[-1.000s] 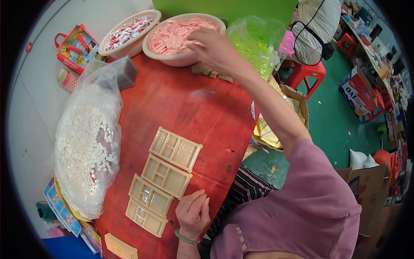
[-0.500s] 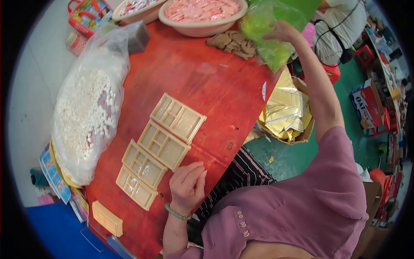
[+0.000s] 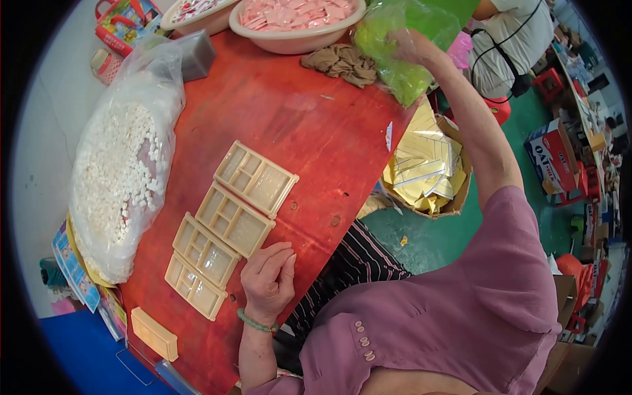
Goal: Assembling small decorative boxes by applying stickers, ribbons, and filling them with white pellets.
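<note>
At the far right of the red table, my right hand reaches into a green plastic bag. The film blurs its fingers, so their grip is hidden. My left hand, with a green bead bracelet at the wrist, rests by the near table edge, fingers curled together and nothing visible in them. Just beyond it several cream compartment trays lie side by side in a slanting row, some compartments looking glossy inside. A separate cream piece lies at the lower left.
A clear bag of small white pieces lies along the left edge. A basin of pink pieces and a crumpled brown cloth sit at the back. Below the right edge stands a carton of yellow sheets. Another person is behind.
My right hand has gone deeper into the green bag, its fingers now behind the film. The whole view has shifted slightly; my left hand keeps its place beside the trays.
</note>
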`<state>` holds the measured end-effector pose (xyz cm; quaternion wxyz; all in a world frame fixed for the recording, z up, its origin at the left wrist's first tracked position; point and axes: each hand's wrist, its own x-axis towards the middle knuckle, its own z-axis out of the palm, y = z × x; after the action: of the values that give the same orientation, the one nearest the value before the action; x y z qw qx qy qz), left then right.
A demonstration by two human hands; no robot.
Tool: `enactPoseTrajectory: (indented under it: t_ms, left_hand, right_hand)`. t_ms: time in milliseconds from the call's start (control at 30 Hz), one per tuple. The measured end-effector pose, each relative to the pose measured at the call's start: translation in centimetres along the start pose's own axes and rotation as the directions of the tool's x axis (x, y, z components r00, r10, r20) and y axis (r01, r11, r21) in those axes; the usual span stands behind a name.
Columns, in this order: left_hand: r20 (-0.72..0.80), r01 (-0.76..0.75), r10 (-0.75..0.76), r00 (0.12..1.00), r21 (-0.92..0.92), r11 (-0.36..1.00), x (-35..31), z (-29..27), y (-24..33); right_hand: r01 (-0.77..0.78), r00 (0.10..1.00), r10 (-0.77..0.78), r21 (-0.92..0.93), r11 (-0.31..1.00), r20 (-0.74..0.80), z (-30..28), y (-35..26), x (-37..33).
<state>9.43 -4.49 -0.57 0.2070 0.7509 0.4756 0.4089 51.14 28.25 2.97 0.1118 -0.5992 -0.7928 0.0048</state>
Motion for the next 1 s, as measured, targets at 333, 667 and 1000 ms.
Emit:
enactPoseTrajectory:
  t_ms: [333,667,1000]
  left_hand:
    - [-0.023,0.013,-0.013,1.000,-0.011,1.000,-0.2,-0.1,-0.1]
    - [-0.020,0.011,-0.012,1.000,-0.026,1.000,-0.3,0.0,0.2]
    - [-0.025,0.074,-0.083,0.996,-0.255,0.964,0.5,1.0,2.4]
  right_hand:
    - [-0.024,0.962,0.032,0.034,0.999,-0.271,-0.4,1.4,-1.0]
    - [-0.184,0.834,0.420,0.537,0.823,-0.358,-3.5,1.0,-1.6]
    - [-0.022,0.775,0.546,0.850,0.527,-0.319,-4.7,1.7,-2.6]
